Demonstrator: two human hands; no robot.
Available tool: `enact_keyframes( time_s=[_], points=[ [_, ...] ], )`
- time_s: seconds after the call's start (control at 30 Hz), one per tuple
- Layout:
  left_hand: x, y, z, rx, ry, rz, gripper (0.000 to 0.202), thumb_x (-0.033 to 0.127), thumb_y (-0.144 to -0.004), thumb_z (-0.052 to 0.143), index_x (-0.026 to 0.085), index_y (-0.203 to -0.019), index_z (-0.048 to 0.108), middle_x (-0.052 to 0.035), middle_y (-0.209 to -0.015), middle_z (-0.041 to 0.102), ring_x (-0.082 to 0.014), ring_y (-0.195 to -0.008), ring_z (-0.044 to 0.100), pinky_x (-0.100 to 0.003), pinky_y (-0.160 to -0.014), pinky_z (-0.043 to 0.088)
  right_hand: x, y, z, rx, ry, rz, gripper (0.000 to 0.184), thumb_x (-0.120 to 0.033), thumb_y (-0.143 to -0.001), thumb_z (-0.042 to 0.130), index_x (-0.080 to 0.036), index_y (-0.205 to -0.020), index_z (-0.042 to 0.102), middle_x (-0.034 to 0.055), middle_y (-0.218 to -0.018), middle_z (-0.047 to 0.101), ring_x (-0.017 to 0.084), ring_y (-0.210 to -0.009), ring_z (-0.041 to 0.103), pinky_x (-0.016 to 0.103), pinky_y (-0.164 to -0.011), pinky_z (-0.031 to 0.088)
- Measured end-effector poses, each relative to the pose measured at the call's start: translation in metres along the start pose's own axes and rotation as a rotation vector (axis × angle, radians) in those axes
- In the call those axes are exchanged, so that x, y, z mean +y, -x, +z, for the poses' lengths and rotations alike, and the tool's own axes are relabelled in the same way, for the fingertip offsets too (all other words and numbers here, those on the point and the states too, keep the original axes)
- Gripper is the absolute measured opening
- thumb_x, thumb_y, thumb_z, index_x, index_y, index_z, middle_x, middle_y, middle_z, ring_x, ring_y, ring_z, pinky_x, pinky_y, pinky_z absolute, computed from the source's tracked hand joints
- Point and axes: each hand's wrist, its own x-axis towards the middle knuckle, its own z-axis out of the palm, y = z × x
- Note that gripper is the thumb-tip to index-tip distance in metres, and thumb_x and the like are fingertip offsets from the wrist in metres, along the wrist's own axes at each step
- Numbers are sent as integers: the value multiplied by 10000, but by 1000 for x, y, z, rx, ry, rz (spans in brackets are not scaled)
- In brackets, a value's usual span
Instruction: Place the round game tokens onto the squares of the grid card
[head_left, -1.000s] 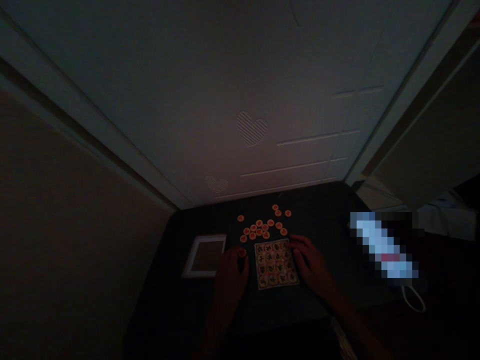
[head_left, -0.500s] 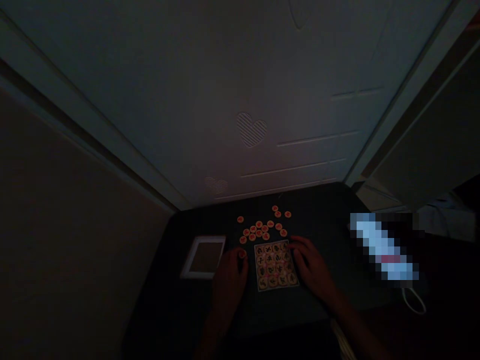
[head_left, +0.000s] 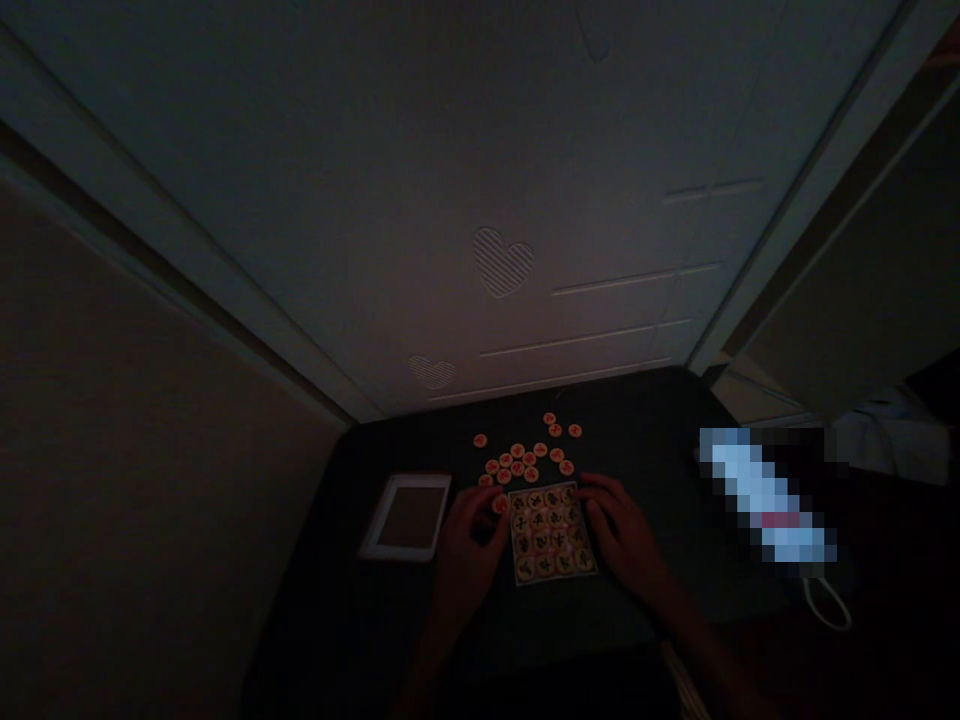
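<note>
Between the thumb and fingers of my left hand (head_left: 471,545) is a round Chinese chess piece (head_left: 500,505) with a red character, held at the left edge of a square box (head_left: 553,580). Inside the box, pieces with dark characters (head_left: 556,519) lie in neat rows. My right hand (head_left: 622,525) rests along the box's right side, fingers apart, its fingertips at the upper right corner. Beyond the box, several loose red-character pieces (head_left: 517,467) are scattered on the dark tabletop (head_left: 637,430).
A pale-rimmed rectangular lid or tray (head_left: 373,540) lies left of my left hand. At the right, a blurred-out bright object (head_left: 772,500) has a white cord loop (head_left: 829,605). A pale panel with heart patterns (head_left: 502,262) rises behind the table. The light is dim.
My left hand has moved right and slightly up, bringing the red chess piece to the box's left edge. The right hand has stayed almost still.
</note>
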Motion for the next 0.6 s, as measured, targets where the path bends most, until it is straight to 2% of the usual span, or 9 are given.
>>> enact_keyframes(
  time_s=[0.13,0.33,0.6],
  points=[
    [5,-2,0,-54,65,-36,241,370,-903,631,252,-1104,692,-43,-1125,697,-182,-916,700,-328,-811,583,0,0,0,-2,-8,-4,299,-316,-1026,422,-270,-1176,677,92,-1336,580,246,-1214,592,459,-1059,488],
    [14,0,1,-151,135,-153,233,405,-879,666,252,-1043,729,-21,-994,767,-200,-896,720,-346,-845,576,0,0,0,8,-1,-4,284,-319,-1017,440,-271,-1166,677,92,-1328,585,249,-1205,596,462,-1046,497],
    [32,1,21,-222,245,-212,248,451,-817,717,218,-893,753,-43,-916,778,-211,-827,718,-331,-772,589,-5,1,-4,53,-11,-76,258,-336,-937,600,-265,-1175,667,99,-1256,626,264,-1156,616,466,-1001,529]
  ],
)
